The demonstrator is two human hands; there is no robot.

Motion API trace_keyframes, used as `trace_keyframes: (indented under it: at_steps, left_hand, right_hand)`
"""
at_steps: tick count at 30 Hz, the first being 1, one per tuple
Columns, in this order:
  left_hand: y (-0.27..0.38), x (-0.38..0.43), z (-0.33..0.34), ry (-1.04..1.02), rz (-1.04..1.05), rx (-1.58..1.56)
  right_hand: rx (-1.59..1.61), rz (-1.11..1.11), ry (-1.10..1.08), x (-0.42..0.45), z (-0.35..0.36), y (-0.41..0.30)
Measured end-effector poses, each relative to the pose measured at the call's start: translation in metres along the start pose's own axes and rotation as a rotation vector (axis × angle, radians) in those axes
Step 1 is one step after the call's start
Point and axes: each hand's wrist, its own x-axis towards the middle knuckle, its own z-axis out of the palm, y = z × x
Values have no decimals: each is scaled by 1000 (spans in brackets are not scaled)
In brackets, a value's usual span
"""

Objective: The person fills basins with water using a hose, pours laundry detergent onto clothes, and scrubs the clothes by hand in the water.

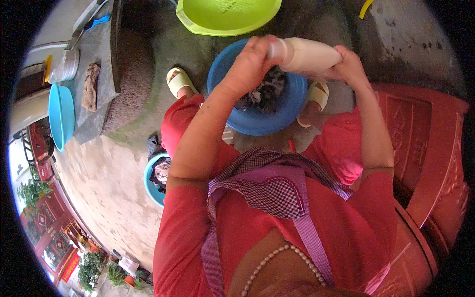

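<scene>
Both my hands hold a whitish plastic bottle (311, 55), which lies nearly sideways above a blue basin (267, 124). My left hand (254, 61) grips around the cap end and looks blurred. At the other end, my right hand (350, 67) has its fingers on the bottle's base. Dark and grey fabric (265, 92) is heaped inside the basin, partly hidden by my left hand and the bottle. The basin stands on the floor between my feet, which wear pale yellow slippers (180, 82).
A lime-green basin (230, 18) is ahead. To the left, a turquoise basin (152, 185) holds clothes; another turquoise basin (61, 117) leans by a concrete ledge (87, 126) bearing a brown crumpled item (90, 87). Red carved panelling (408, 137) stands close on the right. A yellow hose (365, 9) shows ahead right.
</scene>
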Motion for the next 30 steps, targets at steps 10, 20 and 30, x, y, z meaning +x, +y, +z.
trace_keyframes:
  at_steps: [10,20,30]
  left_hand:
    - [-1,9,-58,537,-702,-658]
    - [-118,-77,-289,765,-893,-23]
    - [-250,-189,-407,1125,-853,-294]
  right_hand:
    - [225,-34,38,7,8,13]
    - [66,9,103,15,5,12]
    - [12,-37,71,13,13,28]
